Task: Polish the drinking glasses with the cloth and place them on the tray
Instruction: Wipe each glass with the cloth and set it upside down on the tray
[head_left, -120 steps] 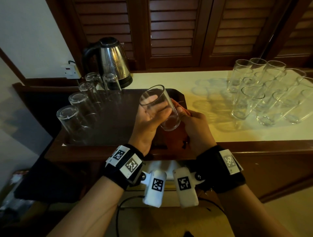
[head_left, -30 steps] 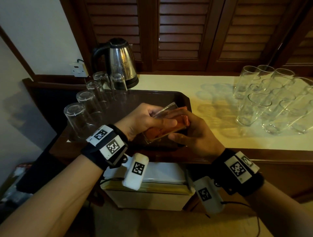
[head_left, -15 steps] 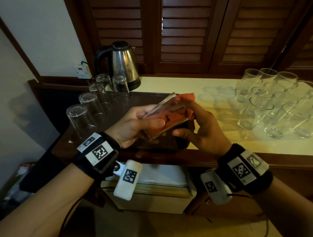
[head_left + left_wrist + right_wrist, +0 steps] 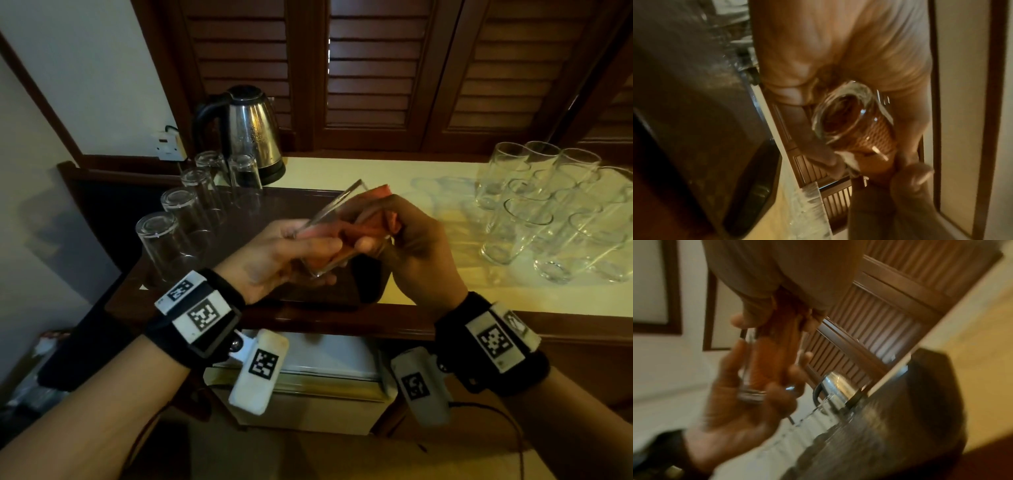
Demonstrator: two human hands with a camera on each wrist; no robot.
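Currently held: one drinking glass [image 4: 337, 236], tilted, rim up and away, base low toward the person, above the front edge of the tray [image 4: 270, 205]. Contents: orange cloth [image 4: 363, 233], stuffed inside the glass and bunched out at the rim. Left hand [image 4: 274, 253]: fingers and thumb curled round the glass near its base. Right hand [image 4: 418, 246]: fingers curled, pinching the cloth at the rim. Tray: dark, on the left of the counter [image 4: 376, 171], carrying five upturned glasses [image 4: 178, 212] in a line along its left side. Counter: pale top, wooden front edge. Right of the tray, well apart: cluster of upright glasses [image 4: 548, 205]. Behind the tray: steel kettle [image 4: 250, 130]. Rear: louvred wooden doors [image 4: 370, 68]. Both wrists: black bands with printed markers.
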